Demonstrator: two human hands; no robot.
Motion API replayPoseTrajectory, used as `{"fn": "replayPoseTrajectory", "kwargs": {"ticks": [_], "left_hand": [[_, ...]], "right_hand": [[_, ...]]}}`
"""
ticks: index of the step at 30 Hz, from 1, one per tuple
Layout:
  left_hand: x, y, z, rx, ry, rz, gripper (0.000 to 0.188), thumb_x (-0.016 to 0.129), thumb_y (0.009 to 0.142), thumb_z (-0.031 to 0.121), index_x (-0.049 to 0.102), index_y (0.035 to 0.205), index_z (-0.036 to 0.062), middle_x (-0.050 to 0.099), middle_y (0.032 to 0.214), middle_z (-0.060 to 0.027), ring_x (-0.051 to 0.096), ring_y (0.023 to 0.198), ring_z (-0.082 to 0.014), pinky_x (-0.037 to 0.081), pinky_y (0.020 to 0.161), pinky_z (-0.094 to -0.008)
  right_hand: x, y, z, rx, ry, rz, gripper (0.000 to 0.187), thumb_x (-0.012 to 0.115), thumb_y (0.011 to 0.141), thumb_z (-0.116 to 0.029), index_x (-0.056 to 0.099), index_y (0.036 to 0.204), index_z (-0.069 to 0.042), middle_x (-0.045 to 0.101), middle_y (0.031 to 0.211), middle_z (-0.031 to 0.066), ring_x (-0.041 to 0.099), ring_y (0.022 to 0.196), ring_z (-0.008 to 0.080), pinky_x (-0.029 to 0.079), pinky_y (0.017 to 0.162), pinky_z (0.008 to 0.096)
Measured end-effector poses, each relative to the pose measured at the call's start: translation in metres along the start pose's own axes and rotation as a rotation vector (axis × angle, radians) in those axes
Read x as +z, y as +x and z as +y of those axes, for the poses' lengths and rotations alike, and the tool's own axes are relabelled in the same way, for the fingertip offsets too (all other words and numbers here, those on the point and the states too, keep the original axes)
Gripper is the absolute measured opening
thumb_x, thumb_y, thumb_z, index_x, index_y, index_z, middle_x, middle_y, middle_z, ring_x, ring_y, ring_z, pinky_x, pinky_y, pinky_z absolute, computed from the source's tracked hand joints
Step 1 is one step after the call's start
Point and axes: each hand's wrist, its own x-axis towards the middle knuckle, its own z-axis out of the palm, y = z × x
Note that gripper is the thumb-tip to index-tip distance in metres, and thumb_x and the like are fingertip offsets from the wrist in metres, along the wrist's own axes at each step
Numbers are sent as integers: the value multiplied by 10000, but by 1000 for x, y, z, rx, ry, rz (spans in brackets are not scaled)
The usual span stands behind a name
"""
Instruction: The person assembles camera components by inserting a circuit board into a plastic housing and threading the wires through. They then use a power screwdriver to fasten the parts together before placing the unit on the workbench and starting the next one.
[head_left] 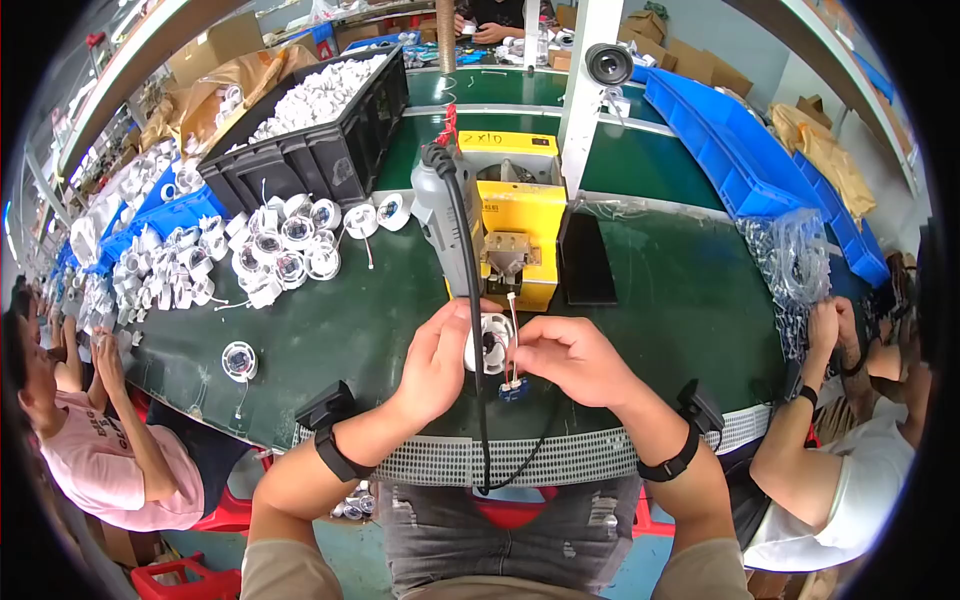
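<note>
My left hand is closed around the side of a round white plastic housing, holding it just above the green table in front of me. My right hand pinches thin wires at the housing's right edge. From these wires a small blue circuit board hangs below, and a white connector sticks up above. A black cable runs down in front of the housing and hides part of it. Just beyond my hands, a grey power tool stands beside a yellow fixture with a metal block.
Many white housings are heaped at the left; a single housing lies nearer. A black crate of white parts stands behind. A black flat panel is right of the fixture. Blue trays line the far right. Co-workers sit on both sides.
</note>
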Motion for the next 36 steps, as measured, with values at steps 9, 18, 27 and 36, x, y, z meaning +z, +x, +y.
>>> {"fn": "replayPoseTrajectory", "kwargs": {"ticks": [9, 18, 27, 36], "left_hand": [[5, 0, 12, -389, -379, 4, 452, 336, 1025, 358, 531, 1113, -40, 641, 963, -131, 670, 816, -218, 596, 672, -342], [9, -1, 1, -377, -391, -90, 466, 387, 1014, 409, 515, 1178, -8, 612, 1035, -98, 637, 931, -189, 581, 795, -365], [9, -4, 4, -323, -337, -157, 404, 432, 1023, 334, 514, 1297, 49, 590, 935, 25, 528, 791, -43, 422, 667, -203], [11, -9, -2, -125, -498, -2, 380, 412, 1026, 287, 500, 1280, 19, 609, 1130, -75, 602, 1027, -171, 500, 886, -314]], "right_hand": [[4, 0, -3, -280, -550, 92, 136, 611, 870, -45, 576, 760, 26, 518, 719, 36, 519, 662, 126, 391, 582, 274], [15, 1, 0, -273, -740, 381, 167, 617, 825, -60, 515, 721, 21, 476, 715, 86, 481, 606, 201, 377, 567, 327], [20, 1, -10, -78, -645, 336, 151, 671, 817, -91, 547, 768, -20, 479, 749, 62, 518, 682, 141, 410, 599, 268], [-2, -8, -24, -467, -944, 309, 209, 782, 713, -23, 678, 894, -30, 603, 904, 92, 599, 696, 122, 483, 587, 250]]}}
